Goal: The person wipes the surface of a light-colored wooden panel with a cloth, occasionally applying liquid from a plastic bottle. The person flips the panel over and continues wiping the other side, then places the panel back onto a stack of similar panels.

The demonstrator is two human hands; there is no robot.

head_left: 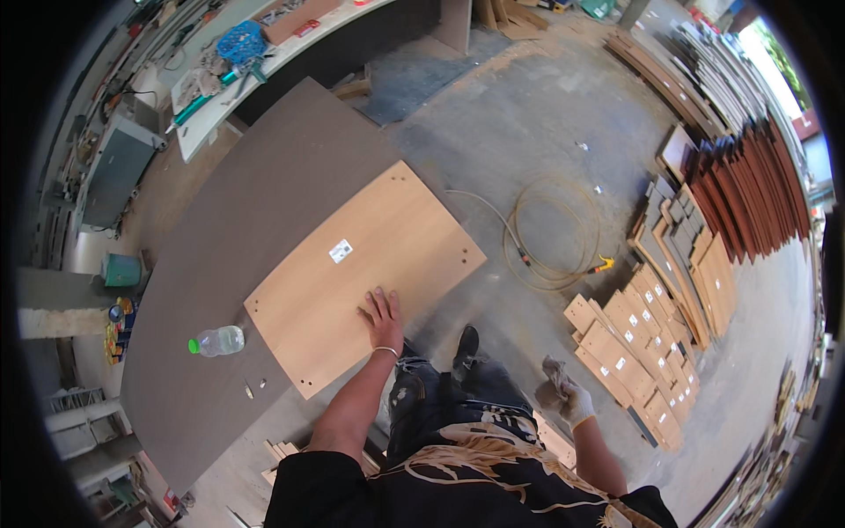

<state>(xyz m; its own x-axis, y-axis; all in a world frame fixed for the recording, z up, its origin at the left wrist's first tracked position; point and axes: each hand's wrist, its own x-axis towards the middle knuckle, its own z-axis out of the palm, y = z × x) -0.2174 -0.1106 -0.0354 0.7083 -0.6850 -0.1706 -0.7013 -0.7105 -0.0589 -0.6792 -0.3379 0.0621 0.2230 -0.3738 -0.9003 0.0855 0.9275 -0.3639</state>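
A light wood-grain panel with small holes at its corners and a white label lies across a large dark brown board. My bare left hand rests flat on the panel near its closer edge, fingers spread. Off to my right side, my right hand wears a pale glove. It is closed around a crumpled greyish rag, held away from the panel.
On the dark board lies a clear bottle with a green cap. A coiled hose with a yellow nozzle is on the floor. Stacked wooden panels and reddish-brown boards stand at right. A cluttered white bench is at far left.
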